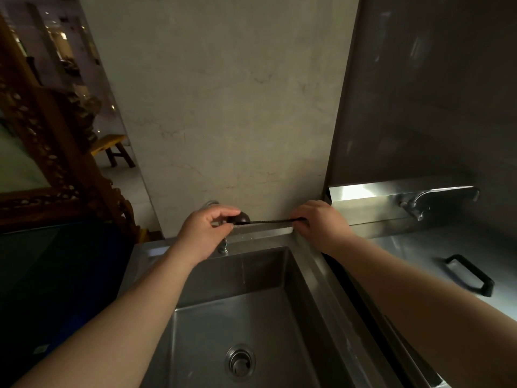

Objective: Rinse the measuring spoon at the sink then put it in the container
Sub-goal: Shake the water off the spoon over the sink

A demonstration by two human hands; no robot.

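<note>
A dark measuring spoon (265, 220) with a long thin handle is held level above the back rim of the steel sink (305, 275). My right hand (321, 224) pinches the end of the handle. My left hand (205, 233) has its fingertips on the small round bowl of the spoon. The faucet (222, 247) is mostly hidden behind my left hand, and a thin stream of water falls from it into the basin. No container shows clearly.
The sink drain (240, 362) lies at the basin's front. A steel counter (405, 247) runs to the right, with a black handle (470, 274) on it and a second tap (436, 198) behind. A carved wooden frame (56, 152) stands at the left.
</note>
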